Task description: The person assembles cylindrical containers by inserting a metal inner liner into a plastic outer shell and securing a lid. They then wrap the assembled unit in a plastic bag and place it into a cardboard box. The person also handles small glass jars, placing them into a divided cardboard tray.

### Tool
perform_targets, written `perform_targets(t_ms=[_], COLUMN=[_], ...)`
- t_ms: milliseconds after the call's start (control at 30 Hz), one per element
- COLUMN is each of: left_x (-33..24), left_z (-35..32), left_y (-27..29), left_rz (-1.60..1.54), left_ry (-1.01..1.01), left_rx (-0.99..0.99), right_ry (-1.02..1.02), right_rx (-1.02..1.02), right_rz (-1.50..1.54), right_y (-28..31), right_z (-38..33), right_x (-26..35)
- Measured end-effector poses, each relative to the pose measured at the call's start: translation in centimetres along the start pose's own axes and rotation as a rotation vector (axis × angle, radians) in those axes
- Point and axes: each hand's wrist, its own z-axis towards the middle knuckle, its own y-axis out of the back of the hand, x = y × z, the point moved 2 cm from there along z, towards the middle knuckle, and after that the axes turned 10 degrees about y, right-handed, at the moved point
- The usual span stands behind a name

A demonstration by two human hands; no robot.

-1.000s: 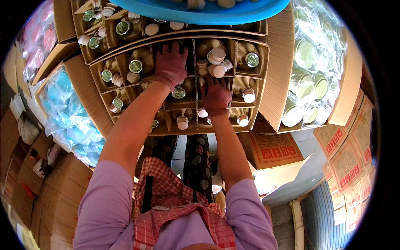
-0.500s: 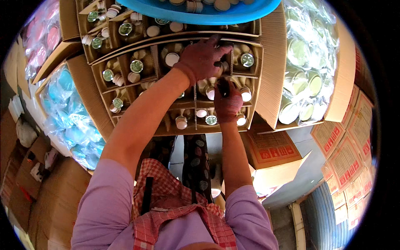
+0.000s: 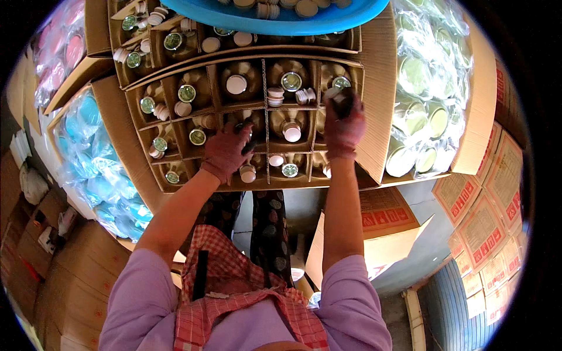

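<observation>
In front of me a divided cardboard carton (image 3: 213, 104) holds clear glass bottles, some with bare mouths like this bottle (image 3: 291, 82), some topped by pale round stoppers like this stopper (image 3: 236, 85). Both my hands wear dark reddish gloves with blackened fingertips. My left hand (image 3: 227, 152) reaches into a middle-row cell, fingers apart and pointing down; the bottle under it is mostly hidden. At the carton's right side, my right hand (image 3: 345, 130) has its fingers curled near an uncapped bottle (image 3: 341, 83). A pale stopper (image 3: 332, 92) shows at its fingertips.
A blue basin (image 3: 281, 24) of stoppers overhangs the carton behind. On the right stands an open carton (image 3: 374, 111) of green-lidded items in clear plastic; bagged blue items (image 3: 105, 169) are on the left. Below, a printed carton (image 3: 389, 213) stands by my legs.
My left hand has come from the back row toward me and left, uncovering an open bottle with ridged stoppers beside it. My right hand has moved right and farther away.
</observation>
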Motion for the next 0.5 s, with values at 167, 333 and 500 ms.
perform_targets(t_ms=[167, 333, 500], left_x=[-0.6, -1.8, -1.8], left_z=[1.5, 1.9, 2.9], left_y=[-1.5, -1.1, -1.8], left_rz=[0.029, 0.094, 0.062], left_ry=[0.101, 0.174, 0.153], left_rx=[0.051, 0.175, 0.242], right_ry=[0.095, 0.175, 0.227], right_rx=[0.218, 0.229, 0.447], right_rz=[-0.516, -0.522, -0.658], right_y=[-0.6, -3.7, -3.6], right_z=[4.0, 3.1, 4.6], right_x=[-2.5, -4.8, -4.1])
